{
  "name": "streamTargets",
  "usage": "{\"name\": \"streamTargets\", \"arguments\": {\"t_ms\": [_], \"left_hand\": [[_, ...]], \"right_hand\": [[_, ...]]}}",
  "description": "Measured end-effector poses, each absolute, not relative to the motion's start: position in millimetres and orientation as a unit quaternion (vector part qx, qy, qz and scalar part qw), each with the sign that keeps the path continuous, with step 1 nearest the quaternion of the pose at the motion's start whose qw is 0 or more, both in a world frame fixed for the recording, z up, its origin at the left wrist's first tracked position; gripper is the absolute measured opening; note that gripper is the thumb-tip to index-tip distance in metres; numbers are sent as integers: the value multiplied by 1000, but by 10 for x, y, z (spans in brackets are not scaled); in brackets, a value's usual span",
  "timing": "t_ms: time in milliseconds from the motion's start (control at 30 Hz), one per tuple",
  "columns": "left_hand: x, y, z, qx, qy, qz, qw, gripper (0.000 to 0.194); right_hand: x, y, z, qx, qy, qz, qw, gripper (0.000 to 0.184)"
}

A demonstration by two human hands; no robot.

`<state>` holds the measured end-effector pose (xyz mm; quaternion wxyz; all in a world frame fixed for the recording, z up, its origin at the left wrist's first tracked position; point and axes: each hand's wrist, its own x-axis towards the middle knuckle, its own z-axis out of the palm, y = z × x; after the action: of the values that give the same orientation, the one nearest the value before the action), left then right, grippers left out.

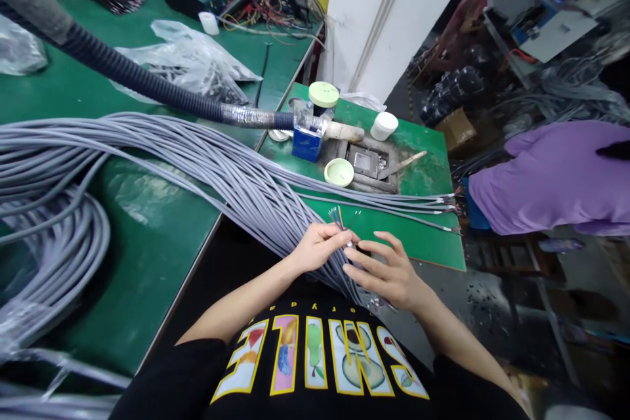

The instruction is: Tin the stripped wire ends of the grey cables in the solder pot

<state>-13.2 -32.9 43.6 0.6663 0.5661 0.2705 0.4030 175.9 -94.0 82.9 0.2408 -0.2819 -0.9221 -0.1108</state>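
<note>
My left hand point(322, 246) is closed in a pinch on the end of a grey cable. Thin coloured wires point(338, 216) fan out above its fingertips, with pale tips. My right hand point(386, 269) is beside it, fingers spread and bent, its fingertips close to the wires; whether they touch is hard to see. A thick bundle of grey cables point(266, 190) runs from the left across the green table and down under my hands. Several more cable ends point(443, 203) with stripped wires lie along the right side of the small green table.
A solder pot point(364, 161) sits on the small green table point(428, 144), with a wooden-handled scraper point(403, 164), a pale green dish point(338, 172), and a white jar point(384, 125). A ribbed hose point(162, 88) reaches over from the left. Another person in purple point(551, 177) is at right.
</note>
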Motion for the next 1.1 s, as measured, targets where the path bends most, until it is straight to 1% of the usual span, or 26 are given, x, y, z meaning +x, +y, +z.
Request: {"name": "streamTargets", "arguments": {"t_ms": [233,467,600,767,967,1100], "left_hand": [[-131,-368,438,596,254,397,650,41],[-128,-388,437,605,256,402,638,37],[-125,-391,439,611,261,401,631,39],[-106,-388,434,599,262,393,646,42],[-90,-394,410,556,263,398,681,37],[-86,-396,404,552,273,398,681,37]], "right_hand": [[1793,-1017,664,-310,-914,-70,252,31],[1813,-1031,580,-316,-911,-63,259,28],[1812,-1041,560,-320,-907,-57,266,29],[1820,-1058,531,-325,-906,-43,268,32],[1802,-1056,536,-324,-903,-36,279,31],[1796,-1052,534,-318,-904,-31,285,30]]}}
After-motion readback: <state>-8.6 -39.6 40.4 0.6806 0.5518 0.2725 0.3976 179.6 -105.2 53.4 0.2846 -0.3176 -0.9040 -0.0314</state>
